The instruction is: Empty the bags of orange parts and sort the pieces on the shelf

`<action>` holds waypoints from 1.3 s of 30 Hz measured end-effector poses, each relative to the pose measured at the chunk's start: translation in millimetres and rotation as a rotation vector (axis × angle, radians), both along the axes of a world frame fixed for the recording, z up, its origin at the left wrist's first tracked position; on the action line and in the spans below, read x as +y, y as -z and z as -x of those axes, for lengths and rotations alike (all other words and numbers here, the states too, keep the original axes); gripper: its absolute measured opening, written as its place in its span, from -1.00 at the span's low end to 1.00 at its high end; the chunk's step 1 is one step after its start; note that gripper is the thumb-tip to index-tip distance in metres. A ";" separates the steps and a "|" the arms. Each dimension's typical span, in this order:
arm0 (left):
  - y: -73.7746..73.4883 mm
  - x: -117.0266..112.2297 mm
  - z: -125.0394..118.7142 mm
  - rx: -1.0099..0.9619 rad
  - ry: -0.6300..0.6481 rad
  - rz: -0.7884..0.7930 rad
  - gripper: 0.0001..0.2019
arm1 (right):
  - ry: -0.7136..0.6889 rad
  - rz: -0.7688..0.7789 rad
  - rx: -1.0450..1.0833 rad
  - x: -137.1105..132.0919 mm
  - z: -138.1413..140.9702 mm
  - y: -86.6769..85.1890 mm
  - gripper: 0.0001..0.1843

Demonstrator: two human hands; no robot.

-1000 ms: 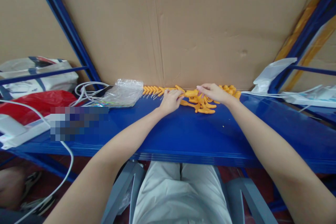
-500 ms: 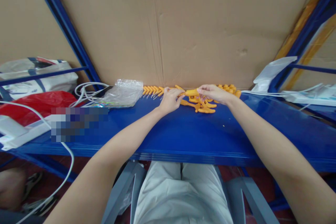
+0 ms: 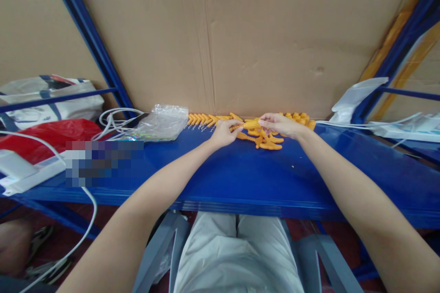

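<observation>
Between my two hands is an orange plastic piece (image 3: 251, 123), held just above the table's back part. My right hand (image 3: 277, 123) pinches its right end with thumb and fingers. My left hand (image 3: 225, 132) is closed at its left end, on a thin orange part (image 3: 237, 127); whether the two parts are joined I cannot tell. Loose orange curved pieces (image 3: 270, 145) lie just below my hands. A row of orange pieces with small metal chains (image 3: 201, 120) runs to the left of my left hand. Behind my right hand several orange rounded pieces (image 3: 302, 118) stand grouped.
A clear plastic bag (image 3: 165, 121) lies left of the row, with white cables (image 3: 115, 121) beyond. A red bag (image 3: 65, 135) and a white power strip (image 3: 34, 171) are at far left. Cardboard (image 3: 261, 41) walls off the back of the blue table (image 3: 240, 178).
The orange piece between my hands has turned a little and now shows a more rounded side. My left hand has shifted slightly; the loose pieces stay put.
</observation>
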State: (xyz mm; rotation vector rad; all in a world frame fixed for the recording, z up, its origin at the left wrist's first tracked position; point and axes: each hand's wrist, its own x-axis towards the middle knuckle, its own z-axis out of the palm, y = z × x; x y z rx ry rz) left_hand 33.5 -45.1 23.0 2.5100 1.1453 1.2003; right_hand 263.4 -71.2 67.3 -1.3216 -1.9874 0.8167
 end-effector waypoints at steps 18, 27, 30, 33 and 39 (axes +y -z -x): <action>-8.7 7.7 10.1 -0.208 0.135 0.520 -0.83 | -0.108 -0.108 0.014 12.8 0.3 11.5 -0.72; -9.8 2.6 12.2 -0.236 0.198 0.631 -0.76 | -0.142 -0.335 -0.161 16.7 -5.0 10.5 -0.59; -9.1 2.0 10.7 -0.241 0.159 0.617 -0.79 | -0.147 -0.370 -0.213 15.0 -4.0 9.5 -0.62; -8.0 1.7 7.6 -0.234 0.113 0.580 -0.81 | -0.093 -0.499 -0.360 10.7 3.1 10.5 -0.68; -5.3 0.6 -0.2 -0.199 0.107 0.449 -0.81 | -0.069 -0.709 -0.692 -1.2 25.7 17.1 -0.70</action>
